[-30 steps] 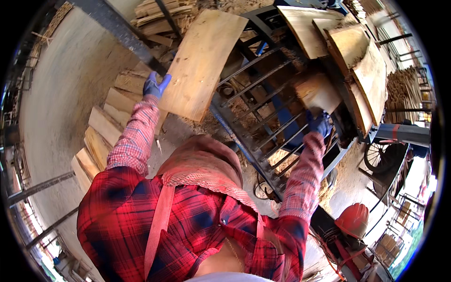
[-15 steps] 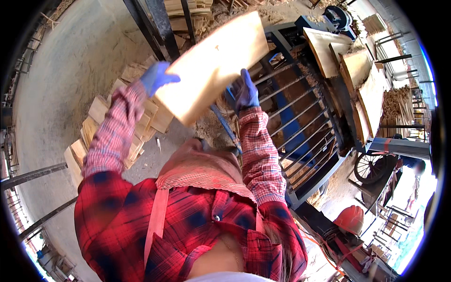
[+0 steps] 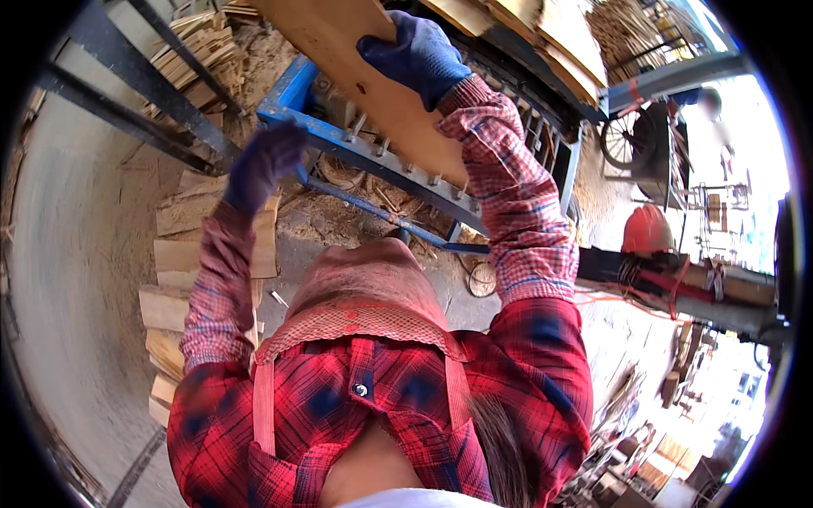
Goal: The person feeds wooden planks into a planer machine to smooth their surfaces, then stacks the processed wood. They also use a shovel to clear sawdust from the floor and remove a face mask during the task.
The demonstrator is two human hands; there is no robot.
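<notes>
A flat wooden board (image 3: pixel 364 80) lies slanted across the bars of a blue metal frame (image 3: pixel 339 140). At its upper right edge my right hand (image 3: pixel 415 59), in a blue glove, grips it with the thumb stretched over the top face. My left hand (image 3: pixel 264 162), in a darker-looking blue glove, is off the board, near the frame's left corner. It is somewhat blurred, holds nothing, and its fingers reach forward. The board's far end runs out at the top of the view.
Stacked boards (image 3: pixel 174 300) lie on the floor to my left. Dark metal posts (image 3: pixel 148 80) slant at the upper left. More planks (image 3: pixel 542 30) rest beyond the frame. A red hard hat (image 3: pixel 648 229) and a spoked wheel (image 3: pixel 627 140) are at the right.
The board has gone from being held up in both hands to lying on the frame. My left hand has let go; my right hand still grips it. The view has turned toward the frame.
</notes>
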